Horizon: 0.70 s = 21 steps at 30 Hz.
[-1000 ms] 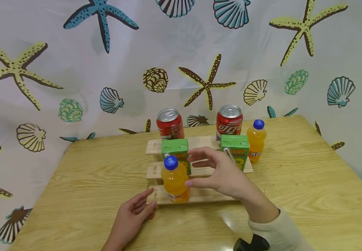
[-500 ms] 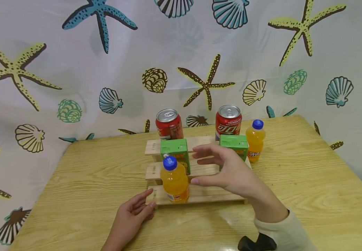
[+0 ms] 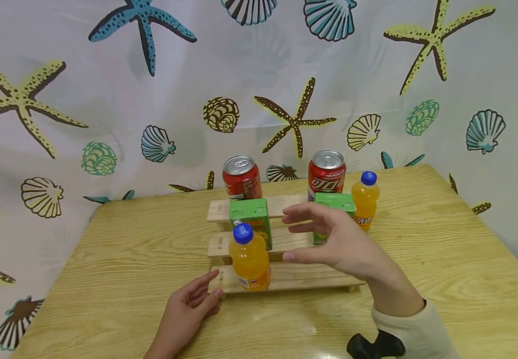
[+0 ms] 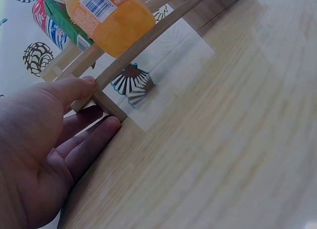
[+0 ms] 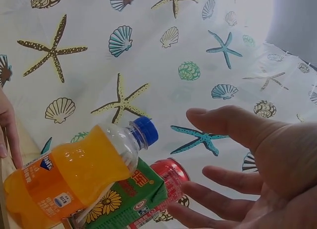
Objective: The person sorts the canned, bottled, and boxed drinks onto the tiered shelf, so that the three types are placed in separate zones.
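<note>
A three-step wooden rack point(image 3: 306, 279) stands on the table. My left hand point(image 3: 184, 311) holds the left end of its lowest step, the thumb point(image 4: 79, 88) on the board's end and the other fingers down by the leg. On that step, at the left, an orange soda bottle point(image 3: 251, 262) with a blue cap stands upright. My right hand point(image 3: 342, 242) hovers to the bottle's right, fingers curved and spread apart, holding nothing. Behind the bottle, a green juice box point(image 3: 247, 209) sits on the middle step. Another juice box point(image 3: 333, 199) is partly hidden by my right hand.
Two red soda cans, a left can point(image 3: 242, 182) and a right can point(image 3: 326, 174), stand on the top step. A second orange soda bottle point(image 3: 365, 202) is at the rack's right side. Behind the table point(image 3: 142, 249) hangs a sheet point(image 3: 187, 89) printed with shells and starfish.
My right hand has drawn away from the front bottle toward the right, its thumb now well apart from it. The left hand keeps its place on the rack, and the bottle has stayed put.
</note>
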Each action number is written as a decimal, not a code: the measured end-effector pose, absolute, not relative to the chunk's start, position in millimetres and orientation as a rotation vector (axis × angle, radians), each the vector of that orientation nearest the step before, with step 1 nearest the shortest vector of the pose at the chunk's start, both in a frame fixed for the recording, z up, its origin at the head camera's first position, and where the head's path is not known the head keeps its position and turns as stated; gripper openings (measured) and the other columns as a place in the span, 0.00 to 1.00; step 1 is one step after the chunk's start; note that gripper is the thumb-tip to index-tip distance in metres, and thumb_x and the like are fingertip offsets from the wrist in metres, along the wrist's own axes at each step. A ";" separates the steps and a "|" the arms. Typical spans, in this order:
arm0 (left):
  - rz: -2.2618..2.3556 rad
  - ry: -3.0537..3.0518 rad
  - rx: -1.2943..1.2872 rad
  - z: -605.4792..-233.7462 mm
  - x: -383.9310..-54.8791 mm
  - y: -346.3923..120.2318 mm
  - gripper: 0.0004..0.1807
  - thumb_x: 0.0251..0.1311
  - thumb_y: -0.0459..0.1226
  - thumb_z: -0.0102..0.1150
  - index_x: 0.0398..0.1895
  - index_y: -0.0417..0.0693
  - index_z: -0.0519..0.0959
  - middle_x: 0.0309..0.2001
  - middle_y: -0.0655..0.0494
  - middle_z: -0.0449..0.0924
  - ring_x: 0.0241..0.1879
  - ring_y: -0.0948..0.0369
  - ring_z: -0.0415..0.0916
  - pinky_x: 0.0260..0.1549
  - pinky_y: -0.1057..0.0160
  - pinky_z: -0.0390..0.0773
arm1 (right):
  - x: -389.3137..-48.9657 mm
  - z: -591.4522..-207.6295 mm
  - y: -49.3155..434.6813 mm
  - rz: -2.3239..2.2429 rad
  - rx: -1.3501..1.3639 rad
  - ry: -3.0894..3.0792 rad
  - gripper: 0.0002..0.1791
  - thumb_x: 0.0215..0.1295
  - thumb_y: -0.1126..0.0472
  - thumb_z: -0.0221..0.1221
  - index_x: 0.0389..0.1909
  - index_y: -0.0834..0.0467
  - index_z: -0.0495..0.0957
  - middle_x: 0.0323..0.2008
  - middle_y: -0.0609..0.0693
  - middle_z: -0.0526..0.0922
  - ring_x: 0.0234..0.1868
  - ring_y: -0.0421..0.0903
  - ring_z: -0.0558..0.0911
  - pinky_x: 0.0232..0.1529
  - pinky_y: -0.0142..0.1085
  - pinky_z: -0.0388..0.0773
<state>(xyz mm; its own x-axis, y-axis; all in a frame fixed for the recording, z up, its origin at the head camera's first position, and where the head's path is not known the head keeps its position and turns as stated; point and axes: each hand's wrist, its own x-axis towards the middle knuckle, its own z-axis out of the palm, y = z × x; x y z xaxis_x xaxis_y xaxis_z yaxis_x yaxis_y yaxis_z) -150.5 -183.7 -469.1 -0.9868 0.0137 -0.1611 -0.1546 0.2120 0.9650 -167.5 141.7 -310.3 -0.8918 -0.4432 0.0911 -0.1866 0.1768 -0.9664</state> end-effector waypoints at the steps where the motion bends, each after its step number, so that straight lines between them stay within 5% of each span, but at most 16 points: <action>1: 1.886 2.338 -0.136 -469.4 -150.5 -184.0 0.24 0.64 0.33 0.65 0.64 0.51 0.78 0.55 0.44 0.84 0.44 0.58 0.87 0.39 0.61 0.89 | -167.0 -309.9 142.3 -1.789 -0.610 2.242 0.34 0.55 0.59 0.75 0.64 0.52 0.74 0.63 0.50 0.77 0.63 0.53 0.78 0.56 0.44 0.85; 14: 1.894 2.334 -0.136 -470.0 -150.1 -184.6 0.24 0.63 0.33 0.66 0.64 0.52 0.78 0.56 0.44 0.83 0.45 0.58 0.87 0.39 0.61 0.89 | -165.0 -303.7 157.9 -1.790 -0.568 2.301 0.33 0.56 0.58 0.74 0.64 0.51 0.74 0.61 0.49 0.79 0.62 0.51 0.79 0.65 0.56 0.76; 21: 1.899 2.333 -0.124 -469.5 -150.4 -184.9 0.24 0.64 0.33 0.65 0.64 0.51 0.77 0.56 0.44 0.83 0.44 0.58 0.87 0.39 0.61 0.89 | -168.7 -302.7 172.0 -1.794 -0.585 2.318 0.32 0.59 0.60 0.72 0.65 0.52 0.73 0.62 0.49 0.78 0.62 0.51 0.79 0.58 0.40 0.83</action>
